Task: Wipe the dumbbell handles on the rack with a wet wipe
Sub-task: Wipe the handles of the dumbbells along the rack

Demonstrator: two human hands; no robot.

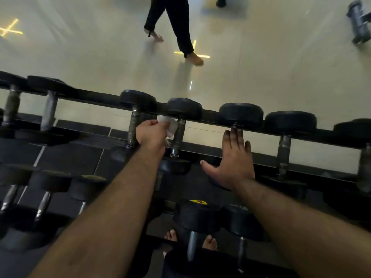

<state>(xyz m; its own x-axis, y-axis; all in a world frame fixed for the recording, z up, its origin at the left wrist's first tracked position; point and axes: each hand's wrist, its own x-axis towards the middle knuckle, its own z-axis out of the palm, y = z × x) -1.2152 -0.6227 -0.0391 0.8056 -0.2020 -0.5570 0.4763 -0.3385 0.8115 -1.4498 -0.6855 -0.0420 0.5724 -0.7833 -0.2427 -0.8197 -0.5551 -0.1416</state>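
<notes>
The left hand (151,131) pinched the wipe (170,128) against a handle (177,137); the right hand (232,157) lay flat, fingers straight. The loosely bunched wipe risked slipping off the handle mid-stroke.

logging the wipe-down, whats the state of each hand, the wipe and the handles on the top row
left hand: grips the wet wipe
wet wipe: crumpled, white, against a top-row dumbbell handle
dumbbell handle: on the rack, wipe at its upper part
right hand: open, fingers straight, over the next dumbbell
next dumbbell: racked, handle hidden by the hand
</notes>
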